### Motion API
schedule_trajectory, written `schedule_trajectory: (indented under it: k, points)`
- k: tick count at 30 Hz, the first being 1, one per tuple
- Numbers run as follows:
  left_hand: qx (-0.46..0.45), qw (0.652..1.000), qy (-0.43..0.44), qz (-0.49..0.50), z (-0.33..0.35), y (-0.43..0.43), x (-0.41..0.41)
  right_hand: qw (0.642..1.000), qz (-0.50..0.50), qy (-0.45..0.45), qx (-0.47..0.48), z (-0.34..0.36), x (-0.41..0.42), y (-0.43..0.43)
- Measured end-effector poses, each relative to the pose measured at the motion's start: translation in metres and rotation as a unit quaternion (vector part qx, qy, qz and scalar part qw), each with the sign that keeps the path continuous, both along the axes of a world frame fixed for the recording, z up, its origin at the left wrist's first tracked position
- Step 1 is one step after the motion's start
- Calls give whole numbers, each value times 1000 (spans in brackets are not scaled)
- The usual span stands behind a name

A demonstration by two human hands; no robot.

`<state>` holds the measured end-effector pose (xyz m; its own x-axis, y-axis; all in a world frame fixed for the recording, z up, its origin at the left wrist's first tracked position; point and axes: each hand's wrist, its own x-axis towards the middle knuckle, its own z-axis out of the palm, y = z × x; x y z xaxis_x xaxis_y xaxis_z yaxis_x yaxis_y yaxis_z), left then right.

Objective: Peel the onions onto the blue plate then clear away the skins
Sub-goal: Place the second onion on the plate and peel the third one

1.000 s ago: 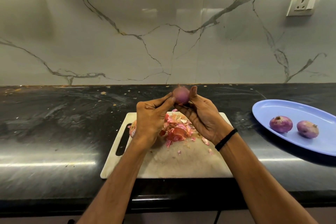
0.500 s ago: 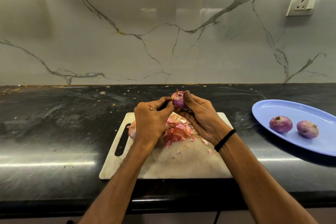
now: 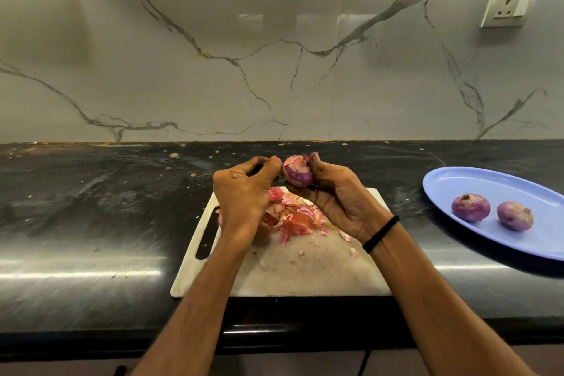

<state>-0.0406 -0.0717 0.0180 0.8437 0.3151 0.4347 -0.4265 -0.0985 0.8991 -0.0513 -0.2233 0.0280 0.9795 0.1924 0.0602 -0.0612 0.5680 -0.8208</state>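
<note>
Head view. Left hand: grip curled, thumb and forefinger tips together just beside the onion; cannot tell if a flake sits between them. Onion part-peeled, papery skin on top, held over the cutting board and skins. Right hand: grip clamped round it. Blue plate, right on the tabletop, carries two peeled onions. Step: peeling, likely the third. Next: pinch the loose top skin and strip it off.
</note>
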Motion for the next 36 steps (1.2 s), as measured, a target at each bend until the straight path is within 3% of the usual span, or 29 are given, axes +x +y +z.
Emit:
schedule_trajectory:
  k: [3, 5, 9, 15, 22, 30, 33, 36]
  points:
    - [-59, 996, 19, 60, 0, 8, 5, 999, -18, 22, 31, 1, 2, -6]
    - [-11, 998, -7, 69, -1, 9, 4, 999, -26, 30, 37, 2, 3, -8]
    - [111, 992, -60, -4, -2, -3, -4, 999, -41, 21, 20, 2, 5, -8]
    - [131, 984, -82, -90, -4, -4, -3, 993, -78, -30, -89, -2, 12, -11]
    - [140, 980, -134, -50, -9, -6, -4, 989, -101, -41, -102, -5, 13, -10]
    - [272, 939, -201, 55, -11, -7, -4, 988, -84, -51, -115, -6, 11, -6]
    - [259, 948, -180, 54, -8, -3, -4, 992, -67, -45, -96, -5, 9, -4]
    - [170, 977, -128, 14, -6, -3, -6, 995, -66, -25, -70, -2, 8, -5]
